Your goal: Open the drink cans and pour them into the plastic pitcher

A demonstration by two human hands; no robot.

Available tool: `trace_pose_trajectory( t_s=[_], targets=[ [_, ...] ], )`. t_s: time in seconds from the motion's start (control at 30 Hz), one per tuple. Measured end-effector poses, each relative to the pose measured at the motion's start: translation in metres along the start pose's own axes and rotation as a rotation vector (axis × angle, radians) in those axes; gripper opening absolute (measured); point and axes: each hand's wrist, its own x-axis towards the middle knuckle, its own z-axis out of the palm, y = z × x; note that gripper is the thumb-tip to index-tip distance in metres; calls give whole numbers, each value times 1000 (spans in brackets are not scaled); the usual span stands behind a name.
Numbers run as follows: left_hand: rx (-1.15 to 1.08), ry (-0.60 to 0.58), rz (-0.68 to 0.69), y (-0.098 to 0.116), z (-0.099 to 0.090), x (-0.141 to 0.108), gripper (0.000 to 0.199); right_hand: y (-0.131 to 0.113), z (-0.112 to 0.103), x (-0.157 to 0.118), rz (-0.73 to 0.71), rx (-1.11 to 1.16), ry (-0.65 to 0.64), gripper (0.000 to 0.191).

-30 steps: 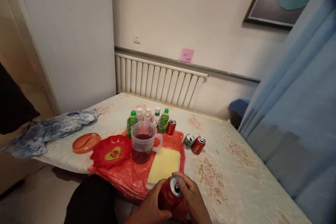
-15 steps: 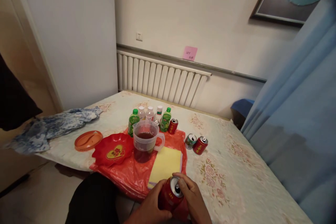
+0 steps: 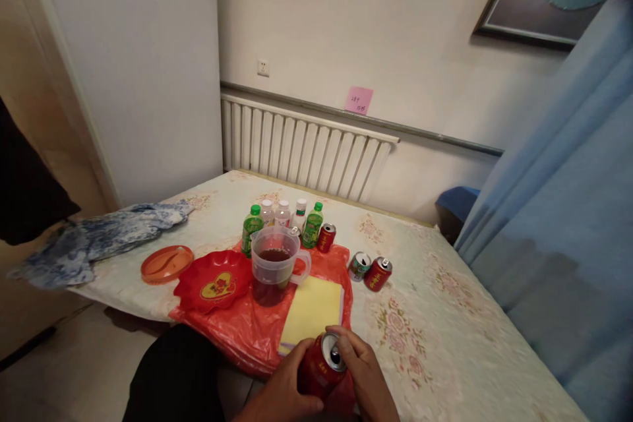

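**Opening a red can at the near edge of the bed**

A small room with a white radiator (image 3: 306, 151) under a pink note (image 3: 359, 99), a blue curtain (image 3: 558, 211) down one side, and a bed (image 3: 445, 316) with a flowered cover that carries everything. Taking the clear jug (image 3: 273, 267) of dark drink as landmark: it stands on a red plastic bag (image 3: 247, 330) spread over the cover. Far out to its left lies a crumpled blue cloth (image 3: 99, 237). Just in front of it and to the right lies a yellow pad (image 3: 310, 312); touching the bag on its left sits a red dish (image 3: 213, 282), and beyond that an orange lid (image 3: 167, 264). Behind the jug stands a row of small bottles (image 3: 283, 214) with one upright can at the end; to its right two cans (image 3: 370, 270) lie on their sides.

Nearest the camera, in front of the jug past the pad, is the red can (image 3: 321, 369). The left hand (image 3: 281, 395) is wrapped around its body, grasping it tilted. The right hand (image 3: 363, 376) rests over the top, fingertips on the lid by the tab, not clenched.

The step in hand looks like opening the can; whether the mouth is already broken open is too blurred to tell. Next would come a firm pull on the tab while the left hand steadies the can, then a pour toward the jug.
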Motion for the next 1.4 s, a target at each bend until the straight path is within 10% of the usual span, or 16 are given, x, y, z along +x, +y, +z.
trace_pose_trajectory(
  t_s=[0.87,1.4],
  targets=[
    [-27,-19,3,7,-2,0,82,7,-5,8,-1,9,-6,50],
    [-92,158,-95,-5,-38,-22,84,-24,49,153,-311,-73,81,38]
  ],
)
